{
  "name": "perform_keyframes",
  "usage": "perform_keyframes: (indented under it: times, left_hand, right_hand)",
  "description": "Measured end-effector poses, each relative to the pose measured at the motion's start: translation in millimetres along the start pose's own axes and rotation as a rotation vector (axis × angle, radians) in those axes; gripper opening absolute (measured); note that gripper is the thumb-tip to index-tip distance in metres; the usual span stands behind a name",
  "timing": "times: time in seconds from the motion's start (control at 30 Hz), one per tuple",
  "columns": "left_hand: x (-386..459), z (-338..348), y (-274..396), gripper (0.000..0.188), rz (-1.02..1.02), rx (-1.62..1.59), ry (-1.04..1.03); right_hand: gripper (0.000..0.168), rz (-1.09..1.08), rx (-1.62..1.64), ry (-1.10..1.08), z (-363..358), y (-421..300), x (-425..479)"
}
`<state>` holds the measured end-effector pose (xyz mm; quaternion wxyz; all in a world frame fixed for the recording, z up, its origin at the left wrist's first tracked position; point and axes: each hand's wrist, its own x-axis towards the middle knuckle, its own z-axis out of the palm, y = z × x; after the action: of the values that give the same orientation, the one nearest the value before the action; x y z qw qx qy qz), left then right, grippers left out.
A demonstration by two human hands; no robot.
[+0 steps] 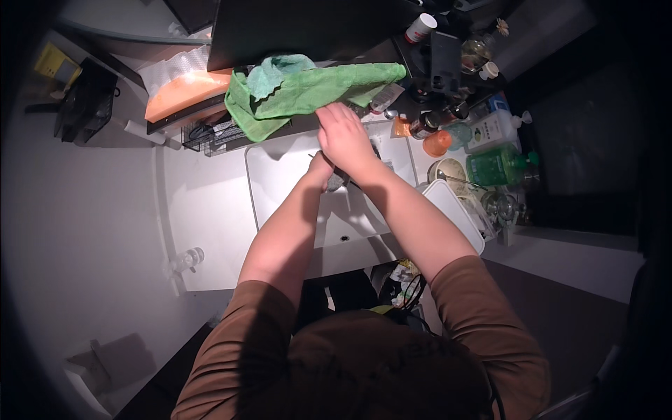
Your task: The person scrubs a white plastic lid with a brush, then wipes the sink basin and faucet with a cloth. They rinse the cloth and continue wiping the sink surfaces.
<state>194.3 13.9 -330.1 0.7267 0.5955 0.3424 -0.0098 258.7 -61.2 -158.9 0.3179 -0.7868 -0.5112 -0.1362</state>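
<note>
Both my arms reach forward over a white rectangular washbasin with a round drain. My right hand is uppermost, back of the hand up, its fingertips at the lower edge of a green cloth. Whether those fingers grip anything is hidden. Below and to the left, partly covered by it, my left hand has its fingers curled out of sight. Close beside the left hand is a dark grey thing, too covered to name. A paler teal cloth lies over the green one.
Right of the basin stand a green liquid bottle, a white bottle, an orange cup, a bowl and a white lid or tray. A wire basket sits back left. A clear glass lies at the left counter edge.
</note>
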Motion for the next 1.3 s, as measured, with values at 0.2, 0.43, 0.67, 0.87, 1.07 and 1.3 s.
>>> perform_keyframes:
  times: [0.2,0.43,0.67,0.87,1.07,1.3]
  left_hand:
    - [-66,-33,-3,0.068,-0.065,0.56,0.094]
    - [-166,-76,11,0.057,0.017,1.03,0.128]
    - [-272,-105,10,0.051,0.061,1.228,0.094]
    - [-314,-142,-31,0.061,0.137,1.461,0.183]
    - [-338,-180,-48,0.066,0.17,1.396,0.212]
    - [-368,-196,-48,0.065,0.347,1.324,0.308]
  right_hand:
    - [0.037,0.016,-0.127,-0.113,15,1,14]
    - [0.029,-0.027,-0.01,-0.428,-40,-11,8]
    - [0.02,0.189,0.105,-0.665,-138,-33,-32]
    - [0.027,0.195,0.035,-0.711,-156,-26,-120]
    - [0.03,0.206,-0.047,-0.289,-192,-74,-170]
    - [0.034,0.185,-0.282,-0.308,-196,-130,-211]
